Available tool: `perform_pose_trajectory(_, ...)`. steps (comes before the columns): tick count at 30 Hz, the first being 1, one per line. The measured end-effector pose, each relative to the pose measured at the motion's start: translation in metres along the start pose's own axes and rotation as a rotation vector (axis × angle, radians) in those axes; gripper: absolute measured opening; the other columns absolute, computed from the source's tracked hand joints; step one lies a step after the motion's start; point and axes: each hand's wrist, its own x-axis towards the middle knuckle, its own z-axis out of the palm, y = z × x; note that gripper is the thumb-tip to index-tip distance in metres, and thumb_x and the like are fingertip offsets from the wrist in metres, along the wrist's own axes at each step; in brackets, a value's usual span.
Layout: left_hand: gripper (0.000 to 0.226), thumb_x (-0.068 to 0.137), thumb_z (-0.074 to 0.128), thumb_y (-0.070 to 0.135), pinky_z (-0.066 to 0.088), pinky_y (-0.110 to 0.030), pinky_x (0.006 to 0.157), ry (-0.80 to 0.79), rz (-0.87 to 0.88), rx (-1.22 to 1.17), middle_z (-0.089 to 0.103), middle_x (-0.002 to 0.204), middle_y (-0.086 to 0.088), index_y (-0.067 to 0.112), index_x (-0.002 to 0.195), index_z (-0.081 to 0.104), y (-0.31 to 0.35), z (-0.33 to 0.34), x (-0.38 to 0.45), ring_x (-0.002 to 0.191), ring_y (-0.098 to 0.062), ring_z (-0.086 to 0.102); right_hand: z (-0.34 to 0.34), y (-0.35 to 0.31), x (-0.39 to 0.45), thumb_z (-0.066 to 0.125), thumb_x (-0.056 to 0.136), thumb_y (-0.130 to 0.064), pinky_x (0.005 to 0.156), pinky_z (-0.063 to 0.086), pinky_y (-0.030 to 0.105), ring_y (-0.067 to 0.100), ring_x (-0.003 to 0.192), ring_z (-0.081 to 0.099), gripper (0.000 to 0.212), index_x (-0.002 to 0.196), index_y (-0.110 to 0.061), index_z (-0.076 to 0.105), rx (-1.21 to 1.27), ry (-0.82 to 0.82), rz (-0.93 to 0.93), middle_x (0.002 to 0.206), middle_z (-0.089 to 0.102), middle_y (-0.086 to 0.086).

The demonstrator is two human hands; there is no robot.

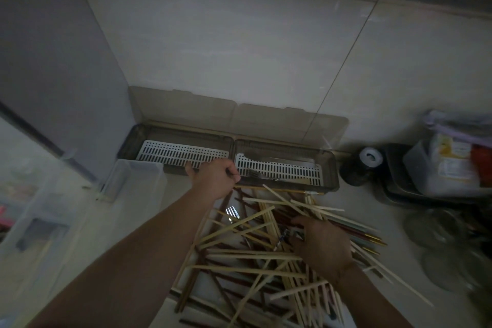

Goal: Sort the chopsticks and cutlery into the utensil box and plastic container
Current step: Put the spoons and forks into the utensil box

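A dark utensil box (330,168) with two white slotted trays and open lids stands against the wall. My left hand (215,177) grips a metal fork (254,173) by its handle, tines over the right compartment. A large pile of bamboo and dark wooden chopsticks (255,255) lies on the counter in front. My right hand (320,243) rests in the pile, fingers curled among the sticks; what it holds is hidden. Another fork (232,212) shines within the pile. A clear plastic container (127,176) sits left of the box.
A dark round jar (362,165) and a tray with packaged goods (439,168) stand at the right. Glassware (439,229) lies blurred at the right edge. More clear bins (40,221) are at the left. The scene is dim.
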Motion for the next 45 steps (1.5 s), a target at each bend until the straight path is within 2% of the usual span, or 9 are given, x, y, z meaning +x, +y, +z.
perform_pose_trajectory(10, 0.009, 0.085, 0.065, 0.043, -0.005, -0.059, 0.112, 0.005, 0.01, 0.005, 0.064, 0.098, 0.021, 0.034, 0.084, 0.066, -0.001, 0.002, 0.002, 0.113, -0.013, 0.055, 0.0, 0.0, 0.016, 0.057, 0.087, -0.048, 0.063, 0.037, 0.025, 0.018, 0.094, 0.062, 0.025, 0.108, -0.035, 0.061, -0.002, -0.055, -0.065, 0.103, 0.068, -0.006)
perform_pose_trajectory(17, 0.01, 0.085, 0.065, 0.043, -0.003, -0.059, 0.112, 0.001, 0.005, 0.011, 0.063, 0.093, 0.021, 0.033, 0.082, 0.065, -0.001, 0.0, 0.002, 0.112, -0.013, 0.055, -0.003, 0.002, 0.024, 0.056, 0.09, -0.036, 0.064, 0.044, 0.026, 0.016, 0.087, 0.062, 0.012, 0.095, -0.034, 0.067, 0.128, 0.014, 0.003, 0.095, 0.069, -0.007)
perform_pose_trajectory(24, 0.011, 0.085, 0.065, 0.044, -0.005, -0.059, 0.112, -0.009, -0.001, -0.001, 0.061, 0.09, 0.021, 0.036, 0.077, 0.062, 0.0, -0.001, 0.001, 0.113, -0.014, 0.055, -0.006, -0.01, 0.028, 0.066, 0.085, -0.032, 0.058, 0.045, 0.026, 0.009, 0.072, 0.056, 0.003, 0.083, -0.033, 0.068, 0.267, 0.247, -0.042, 0.085, 0.061, -0.009)
perform_pose_trajectory(29, 0.012, 0.085, 0.065, 0.045, -0.004, -0.059, 0.113, -0.009, 0.007, -0.002, 0.064, 0.101, 0.021, 0.037, 0.076, 0.061, 0.0, -0.002, 0.0, 0.116, -0.014, 0.054, -0.03, -0.025, 0.033, 0.065, 0.087, -0.028, 0.065, 0.04, 0.021, 0.0, 0.076, 0.054, 0.016, 0.076, -0.037, 0.057, 0.634, 0.212, -0.166, 0.084, 0.056, -0.014)
perform_pose_trajectory(31, 0.014, 0.085, 0.064, 0.046, -0.003, -0.059, 0.113, -0.014, 0.007, 0.009, 0.064, 0.104, 0.02, 0.039, 0.075, 0.059, 0.0, -0.002, 0.0, 0.117, -0.015, 0.053, -0.048, -0.031, 0.037, 0.057, 0.091, -0.034, 0.069, 0.049, 0.03, 0.014, 0.079, 0.06, 0.013, 0.078, -0.032, 0.056, 0.845, 0.167, -0.21, 0.081, 0.06, -0.007)
perform_pose_trajectory(35, 0.017, 0.085, 0.065, 0.045, -0.002, -0.059, 0.114, -0.014, 0.013, 0.003, 0.062, 0.099, 0.02, 0.038, 0.072, 0.057, 0.0, -0.003, 0.0, 0.116, -0.015, 0.054, -0.089, -0.025, 0.064, 0.047, 0.098, -0.01, 0.069, 0.056, 0.039, 0.032, 0.079, 0.062, 0.007, 0.093, -0.009, 0.052, 1.433, 0.275, -0.135, 0.09, 0.059, 0.016)
perform_pose_trajectory(38, 0.013, 0.084, 0.065, 0.045, 0.0, -0.058, 0.113, -0.011, 0.016, 0.007, 0.061, 0.096, 0.021, 0.037, 0.075, 0.06, 0.001, -0.003, 0.0, 0.115, -0.014, 0.054, -0.109, -0.013, 0.102, 0.043, 0.1, -0.011, 0.054, 0.054, 0.037, 0.028, 0.06, 0.058, 0.012, 0.098, -0.018, 0.053, 1.368, 0.338, -0.167, 0.085, 0.056, 0.013)
perform_pose_trajectory(41, 0.012, 0.084, 0.065, 0.046, 0.001, -0.058, 0.112, -0.006, 0.01, 0.025, 0.063, 0.098, 0.021, 0.037, 0.077, 0.06, 0.001, -0.003, 0.002, 0.114, -0.014, 0.054, -0.114, -0.014, 0.135, 0.044, 0.097, -0.001, 0.059, 0.047, 0.03, 0.015, 0.065, 0.052, 0.037, 0.093, -0.034, 0.06, 1.04, 0.185, -0.211, 0.087, 0.057, 0.003)
perform_pose_trajectory(45, 0.014, 0.084, 0.065, 0.045, -0.002, -0.059, 0.111, -0.002, 0.018, -0.007, 0.064, 0.096, 0.021, 0.037, 0.074, 0.059, -0.001, -0.001, 0.002, 0.112, -0.013, 0.055, -0.08, -0.02, 0.165, 0.043, 0.091, 0.007, 0.069, 0.042, 0.007, 0.01, 0.08, 0.056, 0.037, 0.113, -0.012, 0.065, 0.409, -0.047, -0.239, 0.103, 0.061, 0.0)
